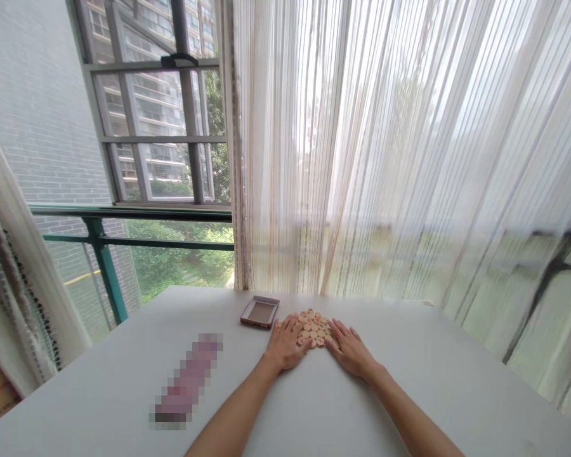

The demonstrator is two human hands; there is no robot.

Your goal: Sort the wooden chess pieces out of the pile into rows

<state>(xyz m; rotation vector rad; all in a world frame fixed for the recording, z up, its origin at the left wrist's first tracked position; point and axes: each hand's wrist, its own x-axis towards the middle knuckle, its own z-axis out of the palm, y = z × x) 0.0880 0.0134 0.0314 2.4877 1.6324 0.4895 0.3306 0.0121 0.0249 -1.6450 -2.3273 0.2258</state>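
Note:
Round wooden Chinese chess pieces (314, 330) lie bunched together on the white table, some with red markings and others plain on top. My left hand (285, 344) rests flat against the left side of the bunch, partly over it, fingers stretched forward. On the right side, my right hand (349, 348) lies flat with its fingertips at the pieces. Both palms face down, so any pieces under the fingers are hidden. Just beyond my left hand sits a shallow open box (259, 312) with a dark rim.
A pixelated pinkish strip (188, 379) lies on the table (99, 412) to the left. Sheer striped curtains (361, 158) hang behind the far edge. At the far left are a green railing (99, 254) and a window with an open pane.

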